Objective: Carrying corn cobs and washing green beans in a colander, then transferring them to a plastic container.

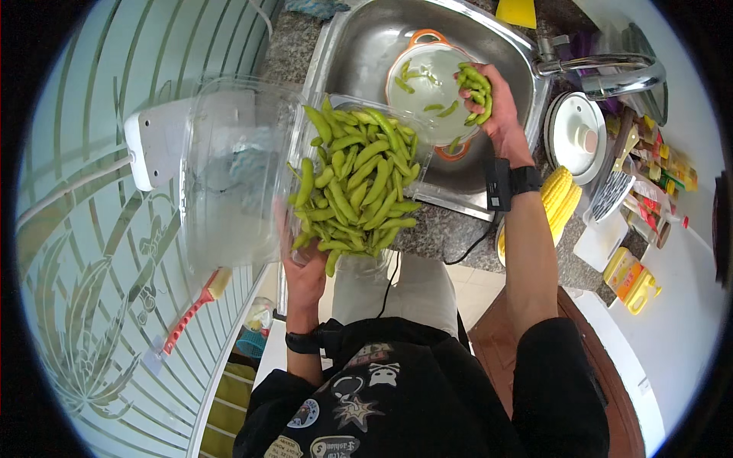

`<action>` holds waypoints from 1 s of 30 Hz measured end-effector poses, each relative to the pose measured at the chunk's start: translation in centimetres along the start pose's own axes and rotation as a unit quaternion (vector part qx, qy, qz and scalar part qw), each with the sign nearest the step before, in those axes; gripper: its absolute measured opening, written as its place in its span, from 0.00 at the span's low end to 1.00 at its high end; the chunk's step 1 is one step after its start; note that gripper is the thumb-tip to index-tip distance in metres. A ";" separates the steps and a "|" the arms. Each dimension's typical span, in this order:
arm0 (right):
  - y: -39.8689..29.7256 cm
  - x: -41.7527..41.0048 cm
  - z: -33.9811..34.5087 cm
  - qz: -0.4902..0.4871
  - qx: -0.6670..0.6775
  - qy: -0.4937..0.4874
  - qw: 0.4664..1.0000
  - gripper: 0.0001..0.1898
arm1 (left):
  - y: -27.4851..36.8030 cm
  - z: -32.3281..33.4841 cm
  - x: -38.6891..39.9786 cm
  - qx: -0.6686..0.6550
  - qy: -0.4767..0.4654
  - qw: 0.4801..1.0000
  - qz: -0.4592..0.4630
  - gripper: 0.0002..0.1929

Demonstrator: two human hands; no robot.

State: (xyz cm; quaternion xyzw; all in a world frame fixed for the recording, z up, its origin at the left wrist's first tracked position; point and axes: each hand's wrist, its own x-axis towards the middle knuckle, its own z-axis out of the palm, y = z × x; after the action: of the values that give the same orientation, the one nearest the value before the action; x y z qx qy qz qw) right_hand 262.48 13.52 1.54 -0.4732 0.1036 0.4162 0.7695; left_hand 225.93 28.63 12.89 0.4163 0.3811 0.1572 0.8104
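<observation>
My left hand (306,269) grips the near left corner of a clear plastic clamshell container (426,149), whose lid (237,172) hangs open to the left. Green edamame pods (361,183) are heaped in it above the rim. Over the right side of a white pot (426,123) with orange handles, my right hand (497,106) is closed around a bunch of edamame pods (475,86). The pot sits in the steel sink (366,51). A few loose pods (441,109) lie in what looks like water inside it.
A chrome faucet (601,66) reaches in from the right. Beside the sink are a white lid (578,137), corn cobs (558,197) under my right forearm, a knife (625,146) and a yellow bottle (630,280). A red-handled brush (194,309) hangs at the left.
</observation>
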 end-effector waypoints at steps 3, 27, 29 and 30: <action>0.7 -0.5 1.4 0.006 -0.136 0.063 0.989 0.14 | -0.6 -1.2 -0.4 0.034 0.030 0.998 -0.030 0.48; 0.5 -3.8 4.1 -0.115 0.019 0.067 0.991 0.16 | -0.8 -1.1 0.4 0.055 -0.001 0.998 -0.036 0.51; -0.5 -5.8 6.5 -0.137 0.047 0.035 0.989 0.15 | -0.9 -1.1 0.6 0.024 0.011 0.999 -0.044 0.51; -1.2 -7.1 7.1 -0.155 0.045 0.015 0.987 0.15 | -1.1 -1.0 1.0 0.021 0.007 0.999 -0.047 0.51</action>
State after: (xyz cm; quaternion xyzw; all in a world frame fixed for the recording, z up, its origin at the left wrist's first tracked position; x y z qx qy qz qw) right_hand 257.22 15.17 10.05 -0.4543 0.0591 0.2793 0.8439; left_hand 225.74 29.11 11.16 0.4140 0.4088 0.1141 0.8053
